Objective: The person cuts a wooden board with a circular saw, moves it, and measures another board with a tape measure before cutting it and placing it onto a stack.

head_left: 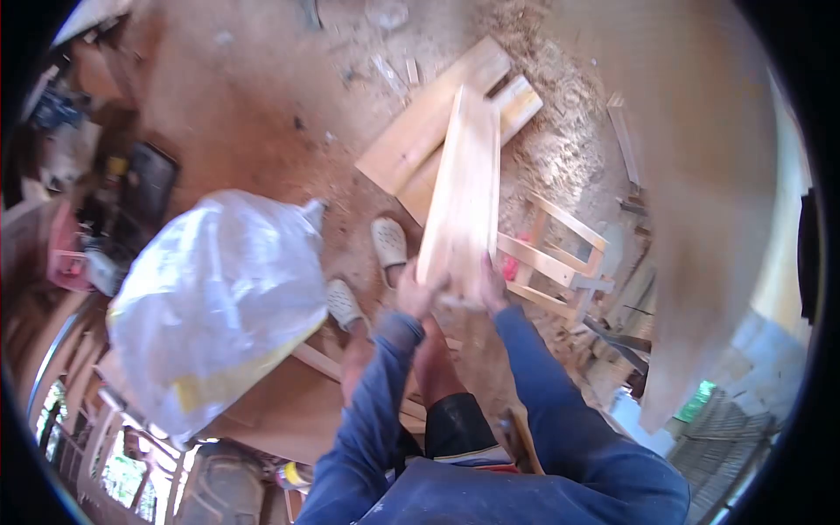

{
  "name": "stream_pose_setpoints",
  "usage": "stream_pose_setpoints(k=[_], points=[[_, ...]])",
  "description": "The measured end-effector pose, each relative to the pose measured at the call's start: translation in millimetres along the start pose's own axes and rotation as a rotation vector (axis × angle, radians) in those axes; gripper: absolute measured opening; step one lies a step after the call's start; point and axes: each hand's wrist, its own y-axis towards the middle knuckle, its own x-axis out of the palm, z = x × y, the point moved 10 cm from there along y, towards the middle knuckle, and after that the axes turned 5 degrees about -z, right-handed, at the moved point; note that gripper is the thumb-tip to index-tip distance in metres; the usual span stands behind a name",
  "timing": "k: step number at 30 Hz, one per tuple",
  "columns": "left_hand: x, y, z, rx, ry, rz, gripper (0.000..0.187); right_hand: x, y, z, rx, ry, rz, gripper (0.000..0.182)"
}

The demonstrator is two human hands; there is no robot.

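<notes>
A long pale wooden board (pixel 464 192) with raised side edges points away from me, held at its near end by both hands. My left hand (pixel 416 293) grips the near left corner, fingers closed on the wood. On the near right edge, my right hand (pixel 493 284) is closed round the board. Beneath its far part, two wider planks (pixel 420 131) lie on the ground. Just right of the board stands a small wooden frame (pixel 560 254) of slats.
A large white plastic-wrapped bundle (pixel 219 306) stands at the left. Sawdust (pixel 569 131) and wood scraps cover the ground ahead. A big upright wooden sheet (pixel 700 192) is at the right. My feet in light clogs (pixel 388 241) are below.
</notes>
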Motion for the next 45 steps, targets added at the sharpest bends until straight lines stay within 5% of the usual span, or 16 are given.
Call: stream_pose_setpoints(k=[2, 4, 10, 12, 16, 19, 20, 22, 27, 31, 34, 36, 38, 41, 45], points=[[-8, -93, 44, 0.266, 0.059, 0.470, 0.066, 18, -89, -18, 0.049, 0.123, -0.058, 0.090], [-5, -166, 63, 0.296, -0.188, 0.643, 0.066, 21, -147, 17, 0.176, 0.026, -0.025, 0.091], [-52, -243, 83, 0.257, 0.011, 0.350, 0.061, 112, -210, 65, -0.081, -0.114, 0.012, 0.088], [-80, -240, 68, 0.285, 0.159, 0.393, 0.058, 118, -222, 83, 0.032, -0.086, -0.020, 0.086], [-35, -229, 104, 0.066, 0.811, 0.245, 0.077, 96, -240, 126, 0.131, -0.013, -0.212, 0.085], [110, -290, 218, 0.127, 1.273, 0.306, 0.094, 55, -256, 173, 0.167, 0.146, -0.303, 0.084], [145, -313, 230, 0.146, 1.413, 0.266, 0.088, 34, -265, 191, 0.183, 0.247, -0.315, 0.084], [224, -329, 240, 0.206, 1.663, 0.168, 0.074, -14, -281, 225, 0.213, 0.520, -0.284, 0.083], [357, -415, 198, 0.266, 1.762, -0.251, 0.074, -79, -354, 355, 0.328, 1.322, -0.176, 0.078], [436, -490, 178, 0.281, 1.725, -0.468, 0.075, -126, -403, 376, 0.185, 1.772, 0.068, 0.075], [490, -529, 184, 0.382, 1.469, -0.756, 0.071, -183, -437, 365, -0.200, 2.090, 0.555, 0.073], [528, -562, 211, 0.227, 1.089, -0.922, 0.061, -240, -475, 364, -0.530, 2.137, 0.921, 0.071], [544, -573, 239, 0.045, 1.157, -0.841, 0.051, -301, -519, 368, -0.757, 2.162, 1.087, 0.070], [532, -551, 244, -0.113, 0.887, -0.852, 0.062, -385, -617, 337, -0.760, 2.452, 0.881, 0.067], [532, -537, 229, -0.099, 0.678, -0.942, 0.058, -477, -660, 328, -0.790, 2.217, 0.934, 0.062]])
